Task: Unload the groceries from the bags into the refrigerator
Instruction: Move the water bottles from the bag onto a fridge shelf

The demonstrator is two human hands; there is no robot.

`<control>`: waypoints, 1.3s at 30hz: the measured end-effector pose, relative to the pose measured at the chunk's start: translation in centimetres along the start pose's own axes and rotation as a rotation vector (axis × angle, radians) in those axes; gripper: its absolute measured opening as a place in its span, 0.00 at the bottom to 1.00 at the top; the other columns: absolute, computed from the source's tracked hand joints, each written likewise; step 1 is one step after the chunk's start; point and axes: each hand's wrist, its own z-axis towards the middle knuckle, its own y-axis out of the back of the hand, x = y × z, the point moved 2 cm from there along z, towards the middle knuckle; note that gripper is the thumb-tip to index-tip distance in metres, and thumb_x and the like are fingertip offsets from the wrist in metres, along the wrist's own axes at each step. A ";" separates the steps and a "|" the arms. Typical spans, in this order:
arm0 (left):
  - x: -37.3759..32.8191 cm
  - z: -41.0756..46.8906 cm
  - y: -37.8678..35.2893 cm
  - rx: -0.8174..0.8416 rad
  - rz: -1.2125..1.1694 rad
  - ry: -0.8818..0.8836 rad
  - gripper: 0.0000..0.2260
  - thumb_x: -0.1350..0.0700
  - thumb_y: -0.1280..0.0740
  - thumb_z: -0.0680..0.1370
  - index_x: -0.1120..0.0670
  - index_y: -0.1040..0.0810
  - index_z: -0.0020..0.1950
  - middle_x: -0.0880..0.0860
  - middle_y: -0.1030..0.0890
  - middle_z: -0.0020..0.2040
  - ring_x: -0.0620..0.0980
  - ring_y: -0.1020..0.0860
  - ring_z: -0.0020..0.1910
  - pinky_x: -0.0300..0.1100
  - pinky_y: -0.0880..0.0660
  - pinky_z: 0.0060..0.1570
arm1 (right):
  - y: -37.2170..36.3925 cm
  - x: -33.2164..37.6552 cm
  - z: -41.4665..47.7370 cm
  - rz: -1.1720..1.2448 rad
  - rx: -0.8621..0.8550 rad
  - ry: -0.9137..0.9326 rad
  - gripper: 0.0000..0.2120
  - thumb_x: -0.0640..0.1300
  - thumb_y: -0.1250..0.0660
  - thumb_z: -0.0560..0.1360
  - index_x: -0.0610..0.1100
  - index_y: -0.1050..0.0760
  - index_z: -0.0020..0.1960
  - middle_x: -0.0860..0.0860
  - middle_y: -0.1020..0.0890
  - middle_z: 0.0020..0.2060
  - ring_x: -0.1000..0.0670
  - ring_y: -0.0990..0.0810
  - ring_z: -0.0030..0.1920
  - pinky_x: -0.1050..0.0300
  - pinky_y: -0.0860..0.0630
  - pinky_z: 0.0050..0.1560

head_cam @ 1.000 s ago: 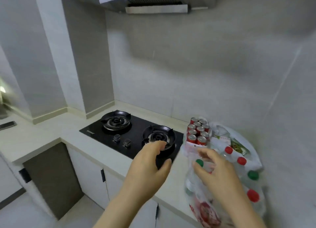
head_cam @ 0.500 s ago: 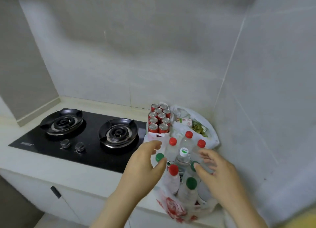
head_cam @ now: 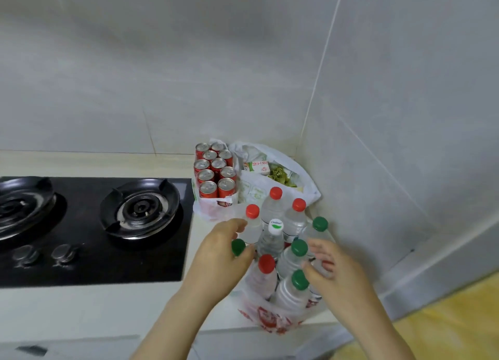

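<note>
A red-printed plastic bag (head_cam: pixel 272 317) at the counter's front edge holds several clear water bottles with red, green and white caps. My left hand (head_cam: pixel 220 262) curls round the leftmost green-capped bottle (head_cam: pixel 238 247), whose cap shows between thumb and fingers. My right hand (head_cam: pixel 333 272) reaches over the bag's right side, its fingers loosely spread against the bottles beside a green cap (head_cam: pixel 299 279). Behind stands a second bag with several red cans (head_cam: pixel 214 174). In the corner, a white bag (head_cam: pixel 305 186) holds cartons and green packets. The refrigerator is out of view.
A black two-burner gas hob (head_cam: pixel 94 224) with two knobs fills the counter to the left. Tiled walls meet in a corner right behind the bags. White cabinet fronts run below the counter, and a yellow surface (head_cam: pixel 445 322) lies at lower right.
The view swung right and down, bringing the bags to the centre. Both hands came forward onto the water-bottle bag, and the left hand closed in round the green-capped bottle.
</note>
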 end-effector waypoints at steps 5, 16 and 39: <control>1.8 0.2 -1.3 0.056 0.001 0.023 0.22 0.54 0.32 0.76 0.50 0.30 0.69 0.46 0.25 0.62 0.41 0.27 0.57 0.26 0.37 0.53 | -1.4 -1.2 -0.5 0.015 -0.017 -0.073 0.17 0.43 0.29 0.73 0.53 0.26 0.60 0.59 0.22 0.53 0.57 0.23 0.55 0.61 0.28 0.59; 3.6 0.9 -3.2 0.090 0.076 0.046 0.25 0.55 0.30 0.74 0.52 0.32 0.70 0.49 0.26 0.61 0.43 0.29 0.52 0.29 0.36 0.53 | -4.7 -4.6 -0.5 -0.029 0.014 -0.100 0.24 0.42 0.28 0.71 0.50 0.28 0.66 0.58 0.24 0.56 0.56 0.24 0.59 0.64 0.30 0.58; 8.0 1.5 -6.4 0.001 -0.185 0.244 0.10 0.48 0.28 0.73 0.47 0.21 0.53 0.44 0.18 0.49 0.43 0.23 0.50 0.36 0.27 0.48 | -7.3 -7.4 0.0 0.172 -0.089 -0.050 0.13 0.53 0.26 0.69 0.50 0.22 0.50 0.57 0.20 0.47 0.58 0.22 0.49 0.58 0.23 0.49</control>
